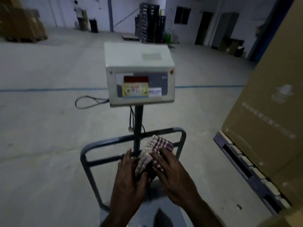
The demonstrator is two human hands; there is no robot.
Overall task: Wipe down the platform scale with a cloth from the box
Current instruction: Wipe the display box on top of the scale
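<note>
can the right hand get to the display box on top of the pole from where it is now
Probably yes: the right hand holds the checked cloth with the left hand, and only open air lies between it and the display box.

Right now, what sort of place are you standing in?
Most likely a warehouse or factory floor: bare concrete floor with a painted line, a large cardboard carton on a pallet, stacked crates by the far wall, and the platform scale.
</note>
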